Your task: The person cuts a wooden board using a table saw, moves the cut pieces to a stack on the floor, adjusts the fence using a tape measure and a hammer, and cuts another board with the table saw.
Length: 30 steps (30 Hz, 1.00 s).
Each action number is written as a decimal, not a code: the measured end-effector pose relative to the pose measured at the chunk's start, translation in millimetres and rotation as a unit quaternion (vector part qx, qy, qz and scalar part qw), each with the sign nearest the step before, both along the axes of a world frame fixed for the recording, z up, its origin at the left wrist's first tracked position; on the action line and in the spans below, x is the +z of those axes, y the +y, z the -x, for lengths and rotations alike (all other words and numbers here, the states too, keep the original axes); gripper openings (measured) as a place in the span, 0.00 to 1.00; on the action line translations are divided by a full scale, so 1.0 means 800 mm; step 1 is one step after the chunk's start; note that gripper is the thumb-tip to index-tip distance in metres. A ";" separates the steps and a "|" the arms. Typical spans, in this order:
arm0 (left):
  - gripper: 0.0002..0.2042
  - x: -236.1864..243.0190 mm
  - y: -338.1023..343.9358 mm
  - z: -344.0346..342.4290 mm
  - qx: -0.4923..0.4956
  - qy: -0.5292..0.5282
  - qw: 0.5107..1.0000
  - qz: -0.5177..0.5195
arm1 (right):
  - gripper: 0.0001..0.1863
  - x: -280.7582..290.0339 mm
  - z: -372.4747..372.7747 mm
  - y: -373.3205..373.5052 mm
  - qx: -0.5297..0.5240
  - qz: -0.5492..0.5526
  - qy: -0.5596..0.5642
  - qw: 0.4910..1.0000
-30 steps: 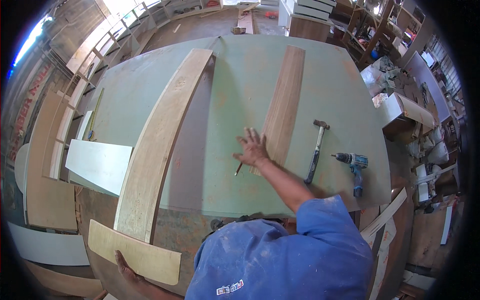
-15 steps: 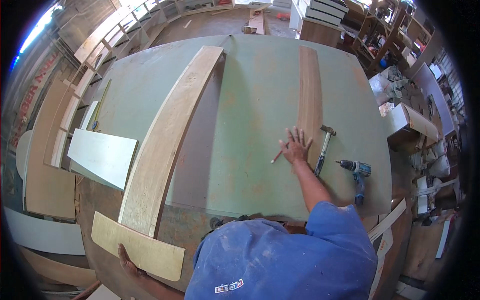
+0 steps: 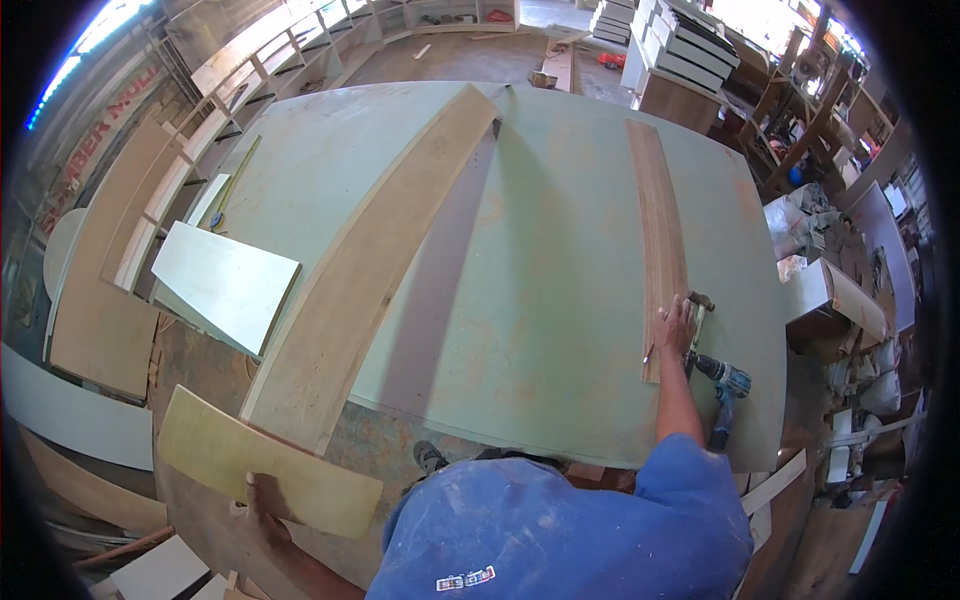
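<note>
My left hand [image 3: 255,505] grips a pale plywood panel [image 3: 200,435] at the lower left, which lies across the near end of a long light wooden board [image 3: 365,260] projecting over the green worktop [image 3: 560,340]. My right hand [image 3: 675,328], fingers outstretched over a narrower brown plank [image 3: 655,210], has a pencil [image 3: 648,353] tucked in it. Just beside that hand are a hammer [image 3: 700,302], partly hidden, and a blue cordless drill [image 3: 728,385].
White panels [image 3: 220,275] and a tape measure [image 3: 218,218] lie on the worktop's left side. Shelving frames [image 3: 150,215] line the left. White drawers [image 3: 675,50] stand behind at the right, and bags [image 3: 795,220] with offcuts crowd the right side.
The brown plank has moved rightward and straightened with my right hand, now close to the hammer and drill. My left hand still grips the panel. The view has shifted slightly.
</note>
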<state>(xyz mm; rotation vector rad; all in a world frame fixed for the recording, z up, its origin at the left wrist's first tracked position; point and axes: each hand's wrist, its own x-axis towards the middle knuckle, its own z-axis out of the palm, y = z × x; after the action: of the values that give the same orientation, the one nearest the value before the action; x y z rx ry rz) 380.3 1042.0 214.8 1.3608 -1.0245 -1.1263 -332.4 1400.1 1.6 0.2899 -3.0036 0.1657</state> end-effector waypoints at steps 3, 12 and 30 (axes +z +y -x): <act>0.27 0.035 0.012 0.041 -0.041 -0.058 0.994 0.082 | 0.30 0.013 -0.066 -0.032 0.021 0.066 0.083 0.994; 0.19 0.101 0.039 0.212 -0.251 -0.178 0.847 0.433 | 0.33 0.140 -0.364 -0.160 0.297 0.489 -0.093 0.815; 0.25 -0.072 0.100 0.128 -0.570 -0.208 0.672 0.425 | 0.20 0.058 -0.631 -0.101 -0.113 0.891 -0.307 0.316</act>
<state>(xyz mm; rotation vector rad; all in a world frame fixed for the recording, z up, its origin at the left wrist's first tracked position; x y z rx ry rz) 278.2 1122.4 157.0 0.0365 -2.5225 -0.8611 172.5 1319.1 48.4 -0.5469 -1.0569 3.3259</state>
